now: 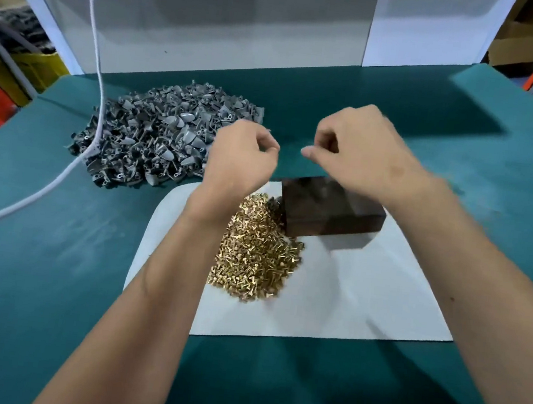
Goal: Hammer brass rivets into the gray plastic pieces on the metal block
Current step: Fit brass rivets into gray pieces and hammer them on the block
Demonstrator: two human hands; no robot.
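A dark metal block [333,212] stands on a white sheet [364,292] in the middle of the green table. A heap of brass rivets [256,253] lies on the sheet against the block's left side. A big pile of gray plastic pieces [163,137] sits on the table at the back left. My left hand [240,159] hovers above the rivets with its fingers curled; whether it holds anything is hidden. My right hand [354,152] hangs over the block's far edge, blurred, thumb and fingers curled together. No hammer is in view.
A white cord [90,42] runs down from above, across the gray pile and off the table's left edge. A white partition [211,29] closes the back. A yellow crate [31,68] stands beyond the table at the left, cardboard boxes [523,38] at the right.
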